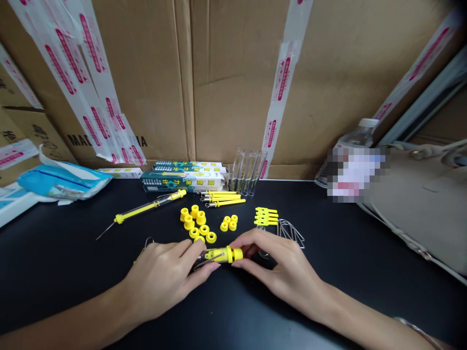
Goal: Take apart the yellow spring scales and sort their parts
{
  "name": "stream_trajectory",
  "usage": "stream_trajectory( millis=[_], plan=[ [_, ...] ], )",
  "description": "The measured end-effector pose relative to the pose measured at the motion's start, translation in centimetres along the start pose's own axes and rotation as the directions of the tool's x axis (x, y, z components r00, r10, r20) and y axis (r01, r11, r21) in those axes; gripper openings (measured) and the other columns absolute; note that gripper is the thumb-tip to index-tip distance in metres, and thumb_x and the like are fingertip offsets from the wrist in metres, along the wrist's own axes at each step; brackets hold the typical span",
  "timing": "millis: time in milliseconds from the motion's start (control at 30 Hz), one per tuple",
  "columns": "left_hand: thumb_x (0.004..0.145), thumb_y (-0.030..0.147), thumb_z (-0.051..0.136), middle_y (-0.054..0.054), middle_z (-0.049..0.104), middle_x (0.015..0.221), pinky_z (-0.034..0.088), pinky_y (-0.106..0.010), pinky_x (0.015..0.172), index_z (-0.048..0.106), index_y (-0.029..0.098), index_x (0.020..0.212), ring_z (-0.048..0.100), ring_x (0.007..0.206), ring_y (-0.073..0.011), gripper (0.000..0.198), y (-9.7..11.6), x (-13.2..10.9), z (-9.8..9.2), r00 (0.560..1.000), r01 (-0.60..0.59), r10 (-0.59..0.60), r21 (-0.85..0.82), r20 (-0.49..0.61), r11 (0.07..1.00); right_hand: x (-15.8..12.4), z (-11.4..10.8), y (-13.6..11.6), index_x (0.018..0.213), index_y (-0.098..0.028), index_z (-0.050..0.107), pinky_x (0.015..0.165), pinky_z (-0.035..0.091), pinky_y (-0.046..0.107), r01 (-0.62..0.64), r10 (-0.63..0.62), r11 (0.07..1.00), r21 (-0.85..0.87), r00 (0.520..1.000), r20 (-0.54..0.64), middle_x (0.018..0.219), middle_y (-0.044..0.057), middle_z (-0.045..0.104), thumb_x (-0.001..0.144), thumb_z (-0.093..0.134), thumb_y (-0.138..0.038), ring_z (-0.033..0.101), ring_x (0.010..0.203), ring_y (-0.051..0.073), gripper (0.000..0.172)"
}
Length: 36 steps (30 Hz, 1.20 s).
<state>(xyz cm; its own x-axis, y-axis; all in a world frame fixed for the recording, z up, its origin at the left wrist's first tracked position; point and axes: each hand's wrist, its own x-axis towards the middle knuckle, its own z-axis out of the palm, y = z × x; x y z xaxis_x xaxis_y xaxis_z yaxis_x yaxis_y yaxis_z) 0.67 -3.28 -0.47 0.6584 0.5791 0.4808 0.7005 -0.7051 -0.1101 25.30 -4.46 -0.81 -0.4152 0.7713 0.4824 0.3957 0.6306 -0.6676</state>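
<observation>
My left hand (166,272) is closed around the clear tube of a tubular spring scale (218,254) with yellow parts inside. A thin metal hook or wire lies along the tube near my left thumb. At the right end of the tube, my right hand (282,265) pinches the yellow end cap (237,254) between thumb and fingers. My left hand covers the tube's left part, and a metal loop (149,241) shows behind it. Just beyond my hands stand yellow flanged caps (188,222) and smaller yellow caps (226,220).
Another spring scale (146,206) lies at the left. Behind are printed boxes (184,180), clear tubes (248,172) and yellow rods with springs (224,198). Yellow flat pieces (266,217) and metal hooks (290,232) lie right. A bottle (361,136), bag (416,204) and blue packet (65,177) flank them.
</observation>
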Motion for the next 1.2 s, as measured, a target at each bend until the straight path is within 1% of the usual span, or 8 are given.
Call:
stream_trajectory(
  millis=[100,233,433,567,667,933,1033,1200],
  plan=[
    [0.105,0.047,0.034,0.004,0.064,0.060,0.036,-0.031,0.043,0.058,0.022,0.080,0.067,0.047,-0.0182,0.043,0.02,0.01,-0.04,1.000,0.000,0.000,0.003,-0.011,1.000,0.03,0.00,-0.35,0.105,-0.021,0.062,0.075,0.055,0.018,0.022,-0.022,0.999,0.030,0.999,-0.024,0.094,-0.002,0.069,0.088,0.075,-0.023,0.067,0.077,0.009,0.022],
    [0.104,0.047,0.037,0.004,0.064,0.060,0.037,-0.031,0.043,0.057,0.022,0.079,0.067,0.047,-0.0182,0.041,-0.04,-0.02,-0.06,1.000,-0.007,0.007,-0.017,-0.018,1.000,0.00,-0.12,-0.55,0.106,-0.022,0.061,0.076,0.055,0.016,0.030,-0.028,0.999,0.036,0.998,-0.051,0.094,-0.002,0.069,0.093,0.066,-0.017,0.068,0.079,0.008,0.015],
    [0.104,0.046,0.037,0.004,0.066,0.063,0.038,-0.032,0.043,0.060,0.022,0.083,0.068,0.049,-0.0192,0.039,-0.01,-0.12,-0.01,1.000,0.017,-0.018,-0.046,-0.016,0.999,-0.14,-0.05,-0.16,0.112,-0.023,0.059,0.082,0.055,0.019,0.018,-0.018,1.000,-0.005,0.999,-0.030,0.101,-0.001,0.069,0.091,0.071,-0.019,0.069,0.084,0.011,0.025],
    [0.104,0.047,0.036,0.003,0.067,0.064,0.040,-0.032,0.044,0.060,0.022,0.084,0.069,0.051,-0.0206,0.039,0.02,-0.19,0.12,0.999,0.048,-0.047,-0.054,0.023,0.997,-0.14,0.04,-0.08,0.109,-0.023,0.061,0.073,0.055,0.019,-0.008,0.008,1.000,-0.019,1.000,0.006,0.092,-0.002,0.071,0.093,0.067,-0.021,0.067,0.075,0.011,0.017],
    [0.104,0.047,0.035,0.003,0.068,0.066,0.041,-0.032,0.045,0.060,0.022,0.084,0.070,0.052,-0.0207,0.040,-0.01,-0.20,0.17,0.998,0.061,-0.058,-0.062,0.038,0.996,-0.03,0.05,-0.16,0.104,-0.022,0.063,0.072,0.055,0.019,0.003,-0.003,1.000,-0.007,1.000,-0.008,0.090,-0.002,0.069,0.093,0.066,-0.017,0.066,0.073,0.010,0.012],
    [0.104,0.047,0.036,0.003,0.067,0.065,0.040,-0.028,0.047,0.058,0.022,0.083,0.071,0.055,-0.0181,0.040,0.00,-0.12,-0.08,0.995,0.077,-0.071,-0.082,0.074,0.994,0.27,-0.09,-0.59,0.098,-0.021,0.065,0.077,0.057,0.025,0.068,-0.067,0.997,0.030,0.997,-0.040,0.094,0.003,0.069,0.093,0.066,-0.017,0.068,0.086,0.015,0.006],
    [0.104,0.047,0.037,0.003,0.066,0.063,0.040,-0.028,0.046,0.058,0.022,0.082,0.068,0.051,-0.0168,0.040,0.03,-0.07,-0.20,0.995,0.077,-0.070,-0.096,0.073,0.992,0.21,-0.10,-0.67,0.102,-0.021,0.064,0.078,0.058,0.025,0.058,-0.057,0.998,0.024,0.997,-0.053,0.097,0.003,0.069,0.093,0.065,-0.015,0.068,0.087,0.015,0.011],
    [0.103,0.047,0.038,0.004,0.065,0.062,0.040,-0.028,0.045,0.059,0.021,0.080,0.065,0.046,-0.0152,0.040,0.08,-0.04,-0.14,0.997,0.080,-0.077,-0.118,0.028,0.990,0.14,-0.13,-0.38,0.110,-0.022,0.062,0.079,0.058,0.024,0.024,-0.025,0.999,-0.020,0.999,-0.046,0.099,0.002,0.070,0.092,0.068,-0.021,0.069,0.082,0.013,0.019]
  ],
)
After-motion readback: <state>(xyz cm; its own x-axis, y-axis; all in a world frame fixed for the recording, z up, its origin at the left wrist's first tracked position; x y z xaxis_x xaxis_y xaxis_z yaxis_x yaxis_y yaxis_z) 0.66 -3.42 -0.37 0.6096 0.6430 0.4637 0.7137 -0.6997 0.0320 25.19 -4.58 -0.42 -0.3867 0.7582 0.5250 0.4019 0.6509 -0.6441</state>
